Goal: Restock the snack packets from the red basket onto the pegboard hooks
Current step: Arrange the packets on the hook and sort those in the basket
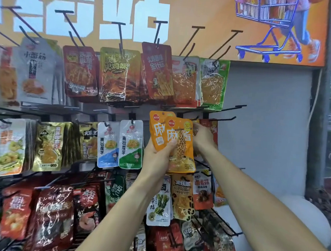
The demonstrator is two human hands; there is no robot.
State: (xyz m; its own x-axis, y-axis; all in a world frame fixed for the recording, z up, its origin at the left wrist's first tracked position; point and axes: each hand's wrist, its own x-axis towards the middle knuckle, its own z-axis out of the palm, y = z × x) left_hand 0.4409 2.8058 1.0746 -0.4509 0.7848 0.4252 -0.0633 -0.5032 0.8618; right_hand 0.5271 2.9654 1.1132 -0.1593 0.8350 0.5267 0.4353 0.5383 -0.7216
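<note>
Pegboard (pixel 259 112) fills the view, its rows of hooks crowded except the bare grey panel at its right edge, which leaves room to swing in. Orange snack packets (pixel 180 146) sit fanned in the left hand (pixel 158 156), thumb pinching them, before the middle row. The right hand (pixel 201 137) curls behind their top corner; feeding one hole squarely onto the free hook (pixel 223 119) should work best. No basket shows.

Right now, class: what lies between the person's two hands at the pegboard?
In the head view, orange snack packets fill the gap: the left hand grips their lower edge, and the right hand holds their upper right corner.
</note>
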